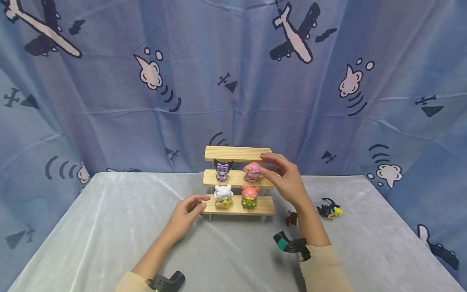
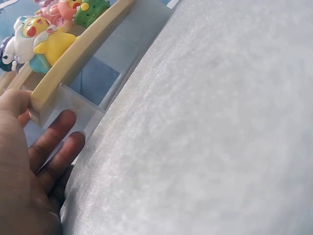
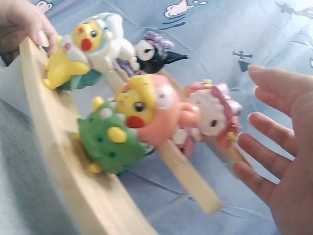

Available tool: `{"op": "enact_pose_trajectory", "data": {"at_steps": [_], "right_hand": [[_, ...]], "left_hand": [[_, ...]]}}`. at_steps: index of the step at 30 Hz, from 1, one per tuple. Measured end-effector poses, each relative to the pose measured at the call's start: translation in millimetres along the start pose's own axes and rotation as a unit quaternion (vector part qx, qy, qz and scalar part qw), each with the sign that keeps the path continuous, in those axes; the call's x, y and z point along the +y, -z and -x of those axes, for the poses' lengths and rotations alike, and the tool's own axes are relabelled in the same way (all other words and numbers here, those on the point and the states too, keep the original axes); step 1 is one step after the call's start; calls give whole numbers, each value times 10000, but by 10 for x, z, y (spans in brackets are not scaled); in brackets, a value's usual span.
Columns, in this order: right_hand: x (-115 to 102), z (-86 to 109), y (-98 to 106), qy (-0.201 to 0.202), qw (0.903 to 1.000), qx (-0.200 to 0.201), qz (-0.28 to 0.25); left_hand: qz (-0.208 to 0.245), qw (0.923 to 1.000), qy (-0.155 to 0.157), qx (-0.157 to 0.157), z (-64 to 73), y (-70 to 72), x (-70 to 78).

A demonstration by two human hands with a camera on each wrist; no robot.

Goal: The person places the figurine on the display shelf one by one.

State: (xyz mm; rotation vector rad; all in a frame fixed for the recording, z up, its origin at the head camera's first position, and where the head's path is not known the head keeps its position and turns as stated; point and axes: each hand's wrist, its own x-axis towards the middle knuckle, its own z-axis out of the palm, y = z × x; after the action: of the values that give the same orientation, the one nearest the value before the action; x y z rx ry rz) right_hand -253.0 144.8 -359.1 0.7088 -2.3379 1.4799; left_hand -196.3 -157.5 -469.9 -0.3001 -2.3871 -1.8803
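A three-tier wooden display shelf (image 1: 233, 153) with clear side supports stands on the table. My left hand (image 1: 184, 217) pinches the left end of its lowest board, thumb on the wood (image 2: 46, 98). Beside the pink figurine (image 1: 251, 172) on the middle board is my right hand (image 1: 288, 180); in the right wrist view its fingers are spread and a gap shows between them and the figurine. A purple-and-black figurine (image 1: 222, 171) shares that board. On the lowest board sit a white-hooded yellow figurine (image 1: 223, 196) and a coral-hooded one in green (image 1: 249, 197).
Right of the shelf, a small brown figurine (image 1: 291, 219) lies near my right forearm. Farther right lies a black figurine with yellow parts (image 1: 330, 209). A pale cloth covers the table (image 1: 120, 227). Behind it hangs a blue curtain (image 1: 204, 81) with airplane prints.
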Motion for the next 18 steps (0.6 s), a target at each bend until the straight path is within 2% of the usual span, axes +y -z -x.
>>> {"op": "enact_pose_trajectory", "data": {"at_steps": [5, 18], "right_hand": [[-44, 55, 177, 186, 9988, 414, 199], [-92, 273, 410, 369, 9955, 740, 465]], "left_hand": [[-20, 10000, -1, -37, -9, -14, -1], [-67, 10000, 17, -13, 20, 19, 1]]}}
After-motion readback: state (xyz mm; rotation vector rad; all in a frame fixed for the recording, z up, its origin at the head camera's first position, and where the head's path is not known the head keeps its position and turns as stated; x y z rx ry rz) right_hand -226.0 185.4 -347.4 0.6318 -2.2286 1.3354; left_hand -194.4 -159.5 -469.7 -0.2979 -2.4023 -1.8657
